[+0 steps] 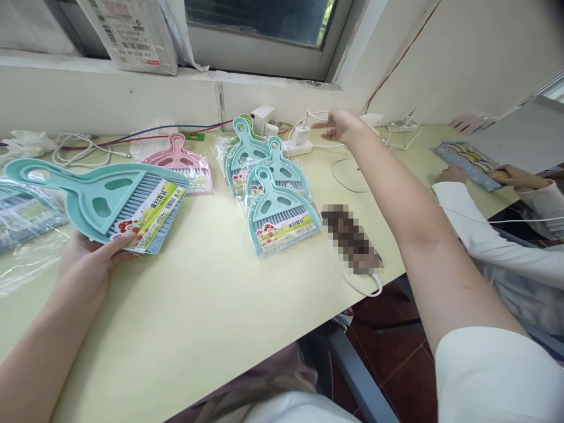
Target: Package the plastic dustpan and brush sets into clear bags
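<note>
My left hand [94,258] grips a teal dustpan and brush set [110,197], thumb over its printed card label, holding it tilted above the left side of the table. Several bagged teal dustpan sets [282,211] lie together mid-table, and a bagged pink set [176,158] lies further back. Stretched out to the back of the table, my right hand [341,126] is by a white charger plug [301,135] and its cable. Its fingers point left, partly spread, with nothing visible in them.
A blurred-out phone-like object [352,238] with a white cable lies near the front edge. Clear plastic wrapping [30,258] covers another set at left. Cables [83,147] run along the wall. At right, another person's hands hold a blue box [467,164].
</note>
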The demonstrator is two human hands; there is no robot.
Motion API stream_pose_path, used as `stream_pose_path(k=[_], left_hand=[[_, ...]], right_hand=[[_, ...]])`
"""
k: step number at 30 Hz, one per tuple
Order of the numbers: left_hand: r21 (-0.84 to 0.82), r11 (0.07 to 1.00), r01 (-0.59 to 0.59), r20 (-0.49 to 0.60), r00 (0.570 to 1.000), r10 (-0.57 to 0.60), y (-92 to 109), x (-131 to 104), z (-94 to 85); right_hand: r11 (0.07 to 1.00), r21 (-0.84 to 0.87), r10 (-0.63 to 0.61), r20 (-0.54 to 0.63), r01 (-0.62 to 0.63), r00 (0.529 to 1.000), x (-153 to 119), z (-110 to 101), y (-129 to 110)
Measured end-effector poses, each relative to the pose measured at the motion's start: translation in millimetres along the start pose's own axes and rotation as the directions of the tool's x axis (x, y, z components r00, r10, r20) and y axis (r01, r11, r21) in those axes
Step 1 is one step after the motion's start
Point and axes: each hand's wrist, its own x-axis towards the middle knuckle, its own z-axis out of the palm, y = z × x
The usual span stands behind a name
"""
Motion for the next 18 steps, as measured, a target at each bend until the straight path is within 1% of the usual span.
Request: stream_pose_path(k=[2, 3, 4, 6, 8, 9, 11, 13, 14, 15, 17, 18], left_hand=[[0.019, 1.0, 0.008, 0.012, 1.0, -0.008, 0.0, 0.2, -1.5], [0.025, 1.0, 0.013, 0.009, 1.0, -0.013, -0.2, 0.5, -2.2], [0.029, 0.999, 0.017, 0.005, 1.0, -0.017, -0.5, 0.9, -2.7], [0.033, 0.999, 0.024, 0.001, 1.0, -0.024, -1.0, 1.4, -3.0], [0.036, 0.999, 0.023, 0.009, 1.0, -0.023, -0.8, 1.5, -2.5], [0.042, 0.999, 0.024, 0.016, 1.0, -0.024, -0.6, 1.4, -2.2], [0.058, 0.998, 0.027, 0.024, 0.999, -0.029, -0.4, 1.6, -1.8], [0.075, 0.997, 0.025, 0.037, 0.999, -0.028, -1.0, 2.3, -2.1], [0.079, 0.997, 0.021, 0.042, 0.999, -0.024, -1.6, 2.9, -2.5], [0.078, 0.997, 0.018, 0.046, 0.999, -0.021, -2.4, 3.4, -3.0], [0.073, 0.997, 0.025, 0.039, 0.999, -0.028, -3.8, 4.4, -3.7], [0.068, 0.997, 0.036, 0.031, 0.999, -0.038, -4.3, 4.8, -4.0]], right_hand=[[0.998, 0.001, 0.055, 0.076, -0.056, 0.996, -1.3, -4.1, 4.7], [0.997, 0.006, 0.073, 0.081, -0.074, 0.994, -1.0, -4.9, 7.0], [0.997, 0.008, 0.079, 0.061, -0.08, 0.995, 0.3, -4.7, 9.1], [0.999, 0.001, 0.053, -0.063, -0.053, 0.997, 6.1, -2.2, 12.6], [0.999, -0.052, -0.027, -0.194, 0.017, 0.981, 15.3, 0.6, 14.5], [0.993, -0.099, -0.092, -0.233, 0.071, 0.968, 20.2, 1.1, 14.7], [0.956, -0.218, -0.25, -0.252, 0.197, 0.935, 27.8, -0.4, 13.1], [0.9, -0.334, -0.357, -0.203, 0.279, 0.912, 28.7, -5.2, 9.2], [0.878, -0.379, -0.372, -0.151, 0.294, 0.916, 26.1, -8.5, 6.9], [0.861, -0.413, -0.361, -0.086, 0.296, 0.929, 21.5, -12.2, 4.9], [0.844, -0.454, -0.298, 0.047, 0.286, 0.953, 8.3, -20.5, 3.2], [0.838, -0.471, -0.27, 0.084, 0.277, 0.959, 1.0, -25.1, 4.2]])
